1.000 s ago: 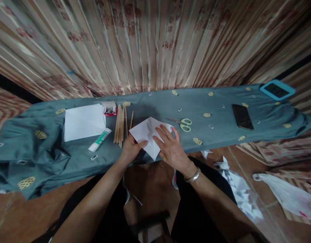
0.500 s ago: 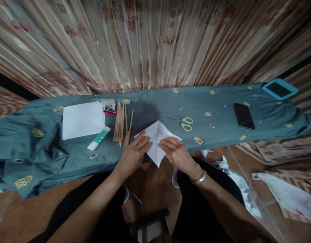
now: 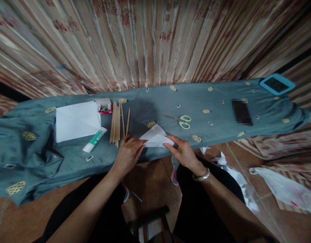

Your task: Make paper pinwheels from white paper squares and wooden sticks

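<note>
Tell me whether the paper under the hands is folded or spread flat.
Folded: the white paper shows a crease with one layer lying over another, pinched by the left hand and right hand.

One folded paper (image 3: 155,137), one sheet stack (image 3: 76,120), one glue tube (image 3: 94,144), one pair of scissors (image 3: 181,120), one small box (image 3: 104,107) (plus a bundle of sticks (image 3: 117,123), number unclear) on one blue cloth (image 3: 216,101).

Striped curtain (image 3: 150,44) behind; teal-draped table (image 3: 31,152); brown tiled floor (image 3: 259,209); dim light.
</note>
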`<state>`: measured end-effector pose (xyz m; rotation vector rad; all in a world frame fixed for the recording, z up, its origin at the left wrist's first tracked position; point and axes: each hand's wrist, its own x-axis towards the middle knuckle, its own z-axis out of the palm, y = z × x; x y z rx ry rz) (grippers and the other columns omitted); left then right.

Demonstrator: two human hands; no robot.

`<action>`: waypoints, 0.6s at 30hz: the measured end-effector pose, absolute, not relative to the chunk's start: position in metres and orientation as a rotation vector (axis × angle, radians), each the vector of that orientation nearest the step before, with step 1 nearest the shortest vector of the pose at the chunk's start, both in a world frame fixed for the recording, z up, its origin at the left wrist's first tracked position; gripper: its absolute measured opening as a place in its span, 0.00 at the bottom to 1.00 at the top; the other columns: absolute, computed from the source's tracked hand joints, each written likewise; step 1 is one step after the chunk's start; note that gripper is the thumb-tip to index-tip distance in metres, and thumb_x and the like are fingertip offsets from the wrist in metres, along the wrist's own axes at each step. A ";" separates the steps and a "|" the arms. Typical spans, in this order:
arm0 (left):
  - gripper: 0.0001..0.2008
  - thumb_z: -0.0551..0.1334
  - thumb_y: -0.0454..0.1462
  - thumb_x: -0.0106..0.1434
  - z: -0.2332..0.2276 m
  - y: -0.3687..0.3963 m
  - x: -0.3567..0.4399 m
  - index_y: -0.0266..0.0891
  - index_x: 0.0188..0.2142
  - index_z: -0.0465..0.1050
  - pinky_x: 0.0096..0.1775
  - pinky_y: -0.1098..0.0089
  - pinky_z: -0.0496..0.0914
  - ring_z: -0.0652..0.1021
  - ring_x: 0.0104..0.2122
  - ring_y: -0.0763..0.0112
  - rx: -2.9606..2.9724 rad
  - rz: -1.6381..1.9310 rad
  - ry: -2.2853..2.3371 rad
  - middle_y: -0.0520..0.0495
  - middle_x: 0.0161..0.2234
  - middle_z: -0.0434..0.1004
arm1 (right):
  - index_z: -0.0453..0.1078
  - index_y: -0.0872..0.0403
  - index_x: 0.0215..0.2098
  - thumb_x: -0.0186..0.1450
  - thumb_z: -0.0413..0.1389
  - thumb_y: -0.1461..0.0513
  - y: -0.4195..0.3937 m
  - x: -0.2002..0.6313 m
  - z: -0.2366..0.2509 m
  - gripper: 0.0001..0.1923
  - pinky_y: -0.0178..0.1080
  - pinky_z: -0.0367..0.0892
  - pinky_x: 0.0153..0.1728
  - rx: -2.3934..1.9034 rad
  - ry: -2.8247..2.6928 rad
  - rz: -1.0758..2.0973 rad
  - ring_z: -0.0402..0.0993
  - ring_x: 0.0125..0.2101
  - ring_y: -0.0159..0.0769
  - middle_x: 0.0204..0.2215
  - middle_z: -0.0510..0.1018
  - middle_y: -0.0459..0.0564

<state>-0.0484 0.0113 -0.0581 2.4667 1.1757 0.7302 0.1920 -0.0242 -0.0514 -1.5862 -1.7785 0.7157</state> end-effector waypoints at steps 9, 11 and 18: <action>0.21 0.54 0.39 0.69 -0.062 0.019 -0.046 0.32 0.58 0.65 0.48 0.55 0.71 0.78 0.38 0.60 2.457 0.729 1.329 0.39 0.39 0.80 | 0.70 0.55 0.53 0.65 0.56 0.57 -0.023 0.193 -0.053 0.19 0.43 0.73 0.42 -1.789 -1.694 0.606 0.80 0.38 0.44 0.38 0.83 0.54; 0.24 0.55 0.37 0.68 -0.058 0.017 -0.042 0.33 0.62 0.60 0.50 0.53 0.70 0.76 0.47 0.55 2.529 0.751 1.329 0.36 0.46 0.78 | 0.70 0.55 0.54 0.66 0.55 0.57 -0.024 0.192 -0.054 0.19 0.45 0.73 0.45 -1.759 -1.719 0.549 0.80 0.41 0.44 0.42 0.82 0.55; 0.25 0.52 0.29 0.68 -0.057 0.001 -0.025 0.41 0.63 0.57 0.63 0.42 0.50 0.52 0.68 0.52 2.865 0.590 1.103 0.38 0.65 0.60 | 0.70 0.57 0.54 0.66 0.53 0.59 -0.025 0.191 -0.054 0.19 0.46 0.71 0.50 -1.728 -1.802 0.491 0.78 0.46 0.46 0.48 0.80 0.58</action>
